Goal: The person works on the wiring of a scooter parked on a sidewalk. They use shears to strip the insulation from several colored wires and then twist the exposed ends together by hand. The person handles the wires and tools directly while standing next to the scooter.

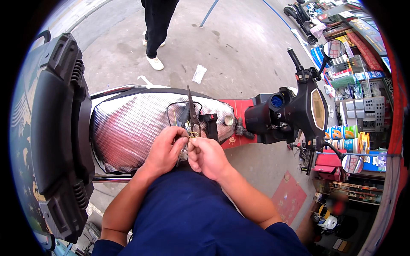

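My left hand [165,149] and my right hand [208,158] meet over the near edge of a scooter seat with a quilted silver cover [128,123]. Both are closed, fingertips pinched around a thin yellow wire [193,135] that makes a small loop between them. Just beyond my fingers lies a pair of dark scissors [191,109], blades pointing away from me. A thin black cable [167,112] curves around them. To their right rest a black part with a red piece [209,118] and a round cream-coloured roll [229,120]. My fingers partly hide small items beneath.
A black top box [60,136] stands at the seat's left end. Rightward are a dark tool-like object [242,129] on the red footboard, then the handlebar column [305,106] with mirrors. A person's legs [158,30] stand beyond the scooter. Shop shelves [363,111] line the right.
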Motion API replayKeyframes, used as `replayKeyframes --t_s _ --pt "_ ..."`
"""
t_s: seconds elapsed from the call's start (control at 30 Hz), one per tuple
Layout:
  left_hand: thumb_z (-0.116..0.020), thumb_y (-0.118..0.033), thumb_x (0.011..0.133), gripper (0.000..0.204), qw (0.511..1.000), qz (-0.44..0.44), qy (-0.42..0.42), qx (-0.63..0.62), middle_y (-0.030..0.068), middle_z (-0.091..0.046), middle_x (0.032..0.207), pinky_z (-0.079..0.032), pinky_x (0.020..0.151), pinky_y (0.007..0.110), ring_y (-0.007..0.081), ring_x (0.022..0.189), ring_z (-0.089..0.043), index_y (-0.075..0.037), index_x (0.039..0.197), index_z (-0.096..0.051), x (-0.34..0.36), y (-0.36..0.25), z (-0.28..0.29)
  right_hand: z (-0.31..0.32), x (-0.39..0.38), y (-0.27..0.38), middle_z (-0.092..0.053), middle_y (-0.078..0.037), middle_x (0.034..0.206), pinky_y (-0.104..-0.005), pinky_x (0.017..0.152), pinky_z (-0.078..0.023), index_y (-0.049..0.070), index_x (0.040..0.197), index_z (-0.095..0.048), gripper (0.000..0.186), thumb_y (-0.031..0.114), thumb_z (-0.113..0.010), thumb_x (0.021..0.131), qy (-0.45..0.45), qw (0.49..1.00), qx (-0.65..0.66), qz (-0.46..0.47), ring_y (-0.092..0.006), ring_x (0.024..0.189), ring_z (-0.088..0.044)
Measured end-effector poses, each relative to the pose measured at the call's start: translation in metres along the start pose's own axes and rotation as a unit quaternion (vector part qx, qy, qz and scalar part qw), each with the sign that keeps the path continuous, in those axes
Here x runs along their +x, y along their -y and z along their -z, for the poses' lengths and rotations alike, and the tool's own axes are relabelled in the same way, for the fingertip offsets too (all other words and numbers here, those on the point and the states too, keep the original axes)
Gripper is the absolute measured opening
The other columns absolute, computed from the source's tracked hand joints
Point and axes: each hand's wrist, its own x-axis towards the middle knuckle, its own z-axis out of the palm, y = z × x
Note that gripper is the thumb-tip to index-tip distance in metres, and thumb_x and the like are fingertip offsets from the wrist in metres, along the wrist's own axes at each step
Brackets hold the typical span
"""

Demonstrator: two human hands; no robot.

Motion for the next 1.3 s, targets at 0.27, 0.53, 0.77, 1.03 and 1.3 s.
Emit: replayKeyframes --t_s 0.27,0.53,0.77,1.03,1.3 --pt "-0.056 -0.008 0.094 0.009 0.957 0.145 0.065 -0.241 0.0000 -0.057 0.086 -0.044 0.072 0.023 0.0071 0.079 -0.051 0.000 0.098 -0.058 0.003 0.010 0.001 0.003 0.008 0.001 -0.060 -0.012 0.071 -0.0292 0.059 -0.050 -0.001 0.097 -0.060 0.013 0.006 -0.063 0.086 -0.088 0.596 -0.615 0.509 -0.0243 0.065 -0.062" --pt "-0.056 -0.008 0.095 0.010 0.970 0.116 0.046 -0.207 -0.0004 -0.056 0.086 -0.044 0.074 0.023 0.0074 0.081 -0.051 0.000 0.099 -0.057 0.002 0.008 0.003 -0.013 -0.003 -0.004 -0.060 -0.006 0.071 -0.0311 0.053 -0.049 0.000 0.096 -0.059 0.010 0.008 -0.060 0.090 -0.091 0.916 -0.323 0.221 -0.0177 0.060 -0.061" --pt "-0.056 -0.009 0.094 0.012 0.951 0.132 0.050 -0.274 0.0018 -0.058 0.085 -0.044 0.073 0.025 0.0087 0.080 -0.053 0.001 0.100 -0.058 0.003 0.015 0.001 -0.011 0.002 0.001 -0.059 -0.006 0.074 -0.0309 0.053 -0.049 0.001 0.092 -0.059 0.009 0.009 -0.060 0.090 -0.111 0.886 -0.370 0.257 -0.0175 0.059 -0.060" --pt "-0.056 -0.009 0.093 0.013 0.975 0.105 0.017 -0.196 0.0068 -0.059 0.084 -0.046 0.073 0.028 0.0126 0.079 -0.055 0.002 0.100 -0.059 0.004 0.008 0.000 -0.005 -0.001 0.001 -0.058 -0.004 0.071 -0.0278 0.048 -0.043 0.002 0.091 -0.058 0.012 0.014 -0.057 0.093 -0.002 0.997 -0.053 0.047 -0.0160 0.058 -0.058" --pt "-0.056 -0.010 0.094 0.013 0.959 0.129 0.048 -0.248 0.0039 -0.059 0.085 -0.046 0.072 0.026 0.0098 0.080 -0.054 0.001 0.100 -0.058 0.007 0.015 0.000 -0.006 0.008 0.004 -0.058 -0.009 0.070 -0.0299 0.054 -0.048 -0.001 0.096 -0.059 0.010 0.008 -0.058 0.091 -0.091 0.782 -0.480 0.386 -0.0167 0.063 -0.061"
